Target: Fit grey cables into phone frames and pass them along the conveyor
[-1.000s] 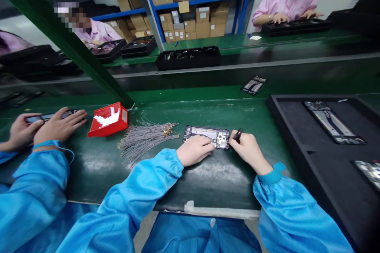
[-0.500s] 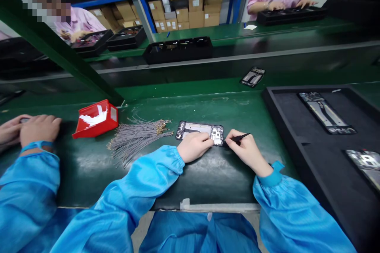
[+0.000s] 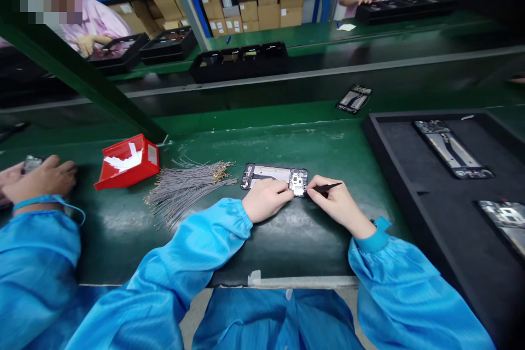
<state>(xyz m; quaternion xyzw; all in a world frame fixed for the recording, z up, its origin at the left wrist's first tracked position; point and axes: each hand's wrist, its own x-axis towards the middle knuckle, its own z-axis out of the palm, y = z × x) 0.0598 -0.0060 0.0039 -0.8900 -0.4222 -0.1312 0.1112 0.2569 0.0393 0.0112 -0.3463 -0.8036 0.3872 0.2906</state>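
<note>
An opened phone frame [image 3: 274, 176] with bare circuit parts lies flat on the green bench. My left hand [image 3: 266, 200] rests on its near edge with fingers curled, pressing it down. My right hand [image 3: 334, 203] pinches black tweezers [image 3: 326, 188], held nearly level, their tip at the frame's right end. Both arms wear blue sleeves.
A bundle of thin grey cables [image 3: 186, 189] lies left of the frame, beside a red bin [image 3: 127, 161]. A black tray [image 3: 414, 186] with phone frames fills the right. A co-worker's hands [image 3: 39, 178] work at far left. Another frame [image 3: 354, 98] lies beyond the bench.
My right hand has tilted the tweezers from upright to nearly level and brought the tip onto the frame's right end. The co-worker's hands drew leftward. The view shifted down slightly.
</note>
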